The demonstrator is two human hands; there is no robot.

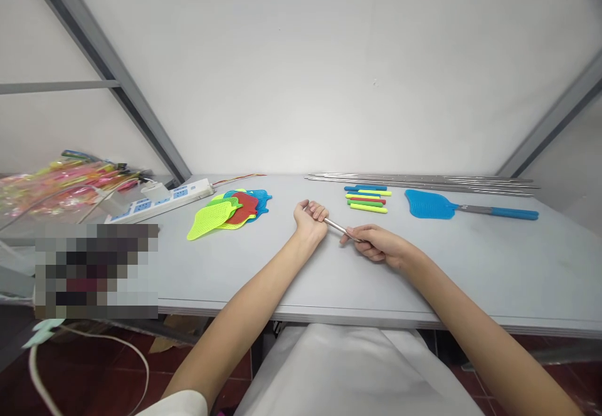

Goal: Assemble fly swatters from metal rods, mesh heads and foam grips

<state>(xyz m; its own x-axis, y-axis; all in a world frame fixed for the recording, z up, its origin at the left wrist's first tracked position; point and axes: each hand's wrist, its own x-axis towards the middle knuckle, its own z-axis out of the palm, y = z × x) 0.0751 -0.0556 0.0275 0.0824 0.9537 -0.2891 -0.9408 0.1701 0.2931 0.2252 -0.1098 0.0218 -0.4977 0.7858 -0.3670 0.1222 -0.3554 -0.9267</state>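
My left hand is closed around one end of a short silver metal rod in the middle of the table. The rod's other end is gripped by my right hand, with fingers wrapped over it. Left of my hands lies a pile of fly swatter heads in yellow-green, red and blue. Behind my right hand rest several coloured handle tubes. A blue fly swatter with a metal shaft and blue handle lies to the right.
Several long thin metal rods lie along the wall at the back of the grey table. At the left are a white power strip and a heap of plastic-wrapped colourful items. A blurred-out patch covers the left front.
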